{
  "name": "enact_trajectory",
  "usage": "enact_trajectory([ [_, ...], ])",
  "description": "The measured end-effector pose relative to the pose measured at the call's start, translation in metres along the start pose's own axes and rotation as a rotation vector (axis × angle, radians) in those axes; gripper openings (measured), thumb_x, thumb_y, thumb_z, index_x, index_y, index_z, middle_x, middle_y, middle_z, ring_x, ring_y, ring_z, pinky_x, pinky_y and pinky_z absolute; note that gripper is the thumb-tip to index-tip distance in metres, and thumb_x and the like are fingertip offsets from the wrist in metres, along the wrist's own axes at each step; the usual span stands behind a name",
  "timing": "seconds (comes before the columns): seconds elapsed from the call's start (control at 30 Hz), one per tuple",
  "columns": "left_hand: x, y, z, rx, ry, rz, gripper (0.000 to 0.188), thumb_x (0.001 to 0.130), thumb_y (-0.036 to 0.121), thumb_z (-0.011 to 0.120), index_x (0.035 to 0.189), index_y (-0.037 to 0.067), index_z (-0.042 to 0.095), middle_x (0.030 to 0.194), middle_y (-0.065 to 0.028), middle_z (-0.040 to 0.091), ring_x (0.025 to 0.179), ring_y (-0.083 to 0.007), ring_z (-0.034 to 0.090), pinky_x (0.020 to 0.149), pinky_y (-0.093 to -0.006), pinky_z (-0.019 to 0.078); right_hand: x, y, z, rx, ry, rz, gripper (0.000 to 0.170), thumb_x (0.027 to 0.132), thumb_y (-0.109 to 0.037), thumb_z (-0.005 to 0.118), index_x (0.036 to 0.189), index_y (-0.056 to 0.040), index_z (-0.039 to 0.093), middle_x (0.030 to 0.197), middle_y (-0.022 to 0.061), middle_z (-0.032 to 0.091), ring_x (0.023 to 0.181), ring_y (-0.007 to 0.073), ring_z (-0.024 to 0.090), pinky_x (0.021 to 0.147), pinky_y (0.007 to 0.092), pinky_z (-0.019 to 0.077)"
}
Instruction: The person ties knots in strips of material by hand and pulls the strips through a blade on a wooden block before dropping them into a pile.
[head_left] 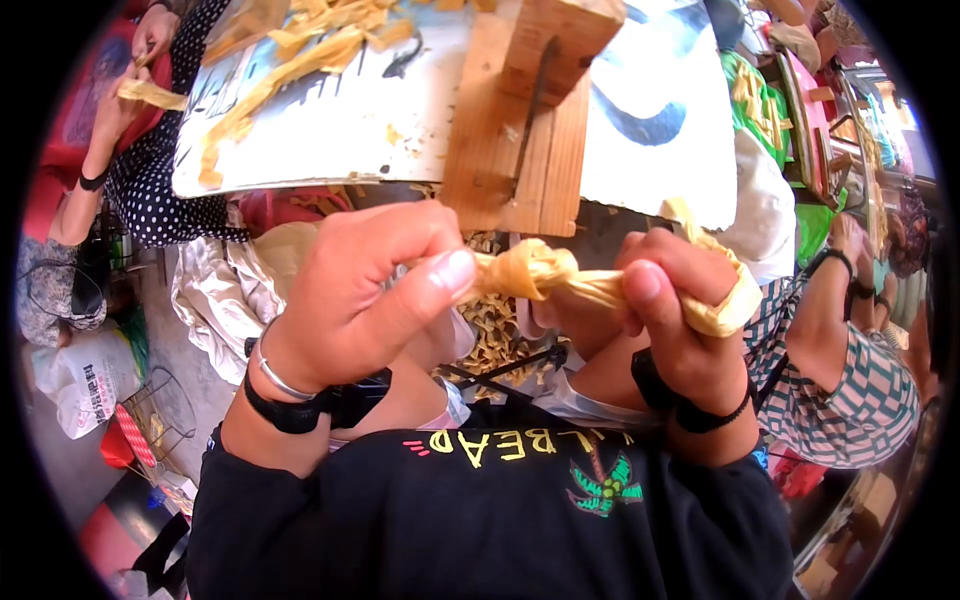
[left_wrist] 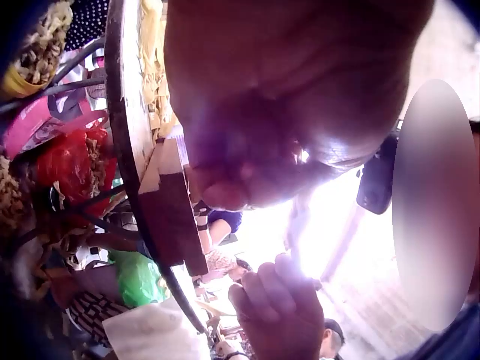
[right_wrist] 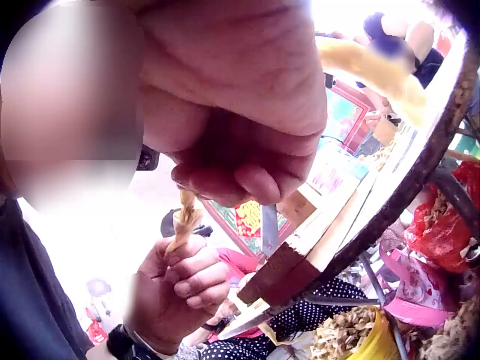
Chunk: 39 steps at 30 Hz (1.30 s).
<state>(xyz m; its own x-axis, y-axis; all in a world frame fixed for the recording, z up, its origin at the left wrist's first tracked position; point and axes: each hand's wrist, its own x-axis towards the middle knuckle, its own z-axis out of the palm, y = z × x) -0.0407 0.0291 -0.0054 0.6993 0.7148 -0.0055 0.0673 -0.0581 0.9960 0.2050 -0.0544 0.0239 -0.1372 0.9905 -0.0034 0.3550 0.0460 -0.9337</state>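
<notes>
Between both hands a soft yellow strip [head_left: 535,270] with a bulky knot in its middle is stretched sideways, in front of the table edge in the head view. My left hand [head_left: 370,285] pinches its left end between thumb and curled fingers. Fingers of my right hand [head_left: 685,300] curl round the other side, and the strip's tail loops over the back of that hand. The right wrist view shows the strip [right_wrist: 187,217] running between the left hand [right_wrist: 187,289] and the right hand [right_wrist: 232,97]. Glare washes out most of it in the left wrist view.
A wooden stand [head_left: 510,150] with a thin metal piece is at the edge of the white-topped table [head_left: 640,165]. Loose yellow strips [head_left: 290,60] lie at its left. Knotted pieces [head_left: 490,340] are heaped below, between the knees. People sit at both sides; bags [head_left: 95,380] stand at left.
</notes>
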Motion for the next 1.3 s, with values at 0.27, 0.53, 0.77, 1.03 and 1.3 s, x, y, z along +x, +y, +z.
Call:
enact_trajectory([
  [0.27, 0.007, 0.006, 0.012, -0.209, -0.079, 0.059, 0.027, 0.088, 0.016, 0.063, 0.109, -0.001, 0.059, 0.091, -0.0089, 0.065, 0.083, -0.0168, 0.064, 0.079, -0.0276, 0.0506, -0.001, 0.007, 0.0, 0.145, -0.107, 0.029, 0.021, 0.097, -0.013, 0.059, 0.081, 0.0001, 0.061, 0.065, 0.0078, 0.054, 0.056, 0.0187, 0.051, 0.053, 0.0312, 0.0403],
  [0.53, 0.003, 0.005, 0.014, -0.316, -0.111, -0.11, 0.019, 0.084, 0.009, 0.069, 0.099, 0.001, 0.06, 0.088, -0.0056, 0.061, 0.075, -0.0088, 0.06, 0.067, -0.0224, 0.0474, 0.004, 0.003, 0.008, 0.039, -0.175, 0.004, 0.021, 0.096, -0.014, 0.059, 0.079, -0.0012, 0.061, 0.064, 0.0093, 0.055, 0.056, 0.0211, 0.054, 0.051, 0.0318, 0.0412],
  [0.77, 0.002, 0.002, -0.008, -0.431, 0.178, -0.009, 0.014, 0.083, 0.004, 0.065, 0.094, 0.003, 0.057, 0.088, -0.0066, 0.064, 0.075, -0.0082, 0.056, 0.069, -0.023, 0.046, 0.005, -0.008, 0.02, 0.249, -0.028, 0.364, 0.031, 0.102, -0.022, 0.051, 0.08, -0.002, 0.059, 0.063, 0.0007, 0.055, 0.058, 0.0079, 0.051, 0.053, 0.0257, 0.0397],
  [1.03, 0.004, 0.016, 0.018, -0.73, 0.067, -0.114, 0.034, 0.077, -0.003, 0.064, 0.104, 0.004, 0.043, 0.086, -0.0046, 0.048, 0.063, -0.0133, 0.054, 0.061, -0.0307, 0.0541, 0.016, 0.015, 0.011, 0.309, -0.564, 0.054, 0.032, 0.077, -0.026, 0.079, 0.096, -0.0034, 0.066, 0.079, 0.0071, 0.065, 0.068, 0.0198, 0.062, 0.063, 0.032, 0.0486],
  [1.3, 0.011, 0.009, 0.024, -0.228, 0.155, -0.145, 0.018, 0.083, 0.007, 0.072, 0.096, 0.005, 0.059, 0.087, 0.0013, 0.057, 0.07, -0.0019, 0.051, 0.062, -0.0185, 0.041, 0.02, 0.019, 0.025, 0.069, 0.125, -0.122, 0.033, 0.087, -0.01, 0.073, 0.111, 0.0008, 0.054, 0.083, 0.0033, 0.06, 0.07, 0.005, 0.054, 0.06, 0.0196, 0.0418],
])
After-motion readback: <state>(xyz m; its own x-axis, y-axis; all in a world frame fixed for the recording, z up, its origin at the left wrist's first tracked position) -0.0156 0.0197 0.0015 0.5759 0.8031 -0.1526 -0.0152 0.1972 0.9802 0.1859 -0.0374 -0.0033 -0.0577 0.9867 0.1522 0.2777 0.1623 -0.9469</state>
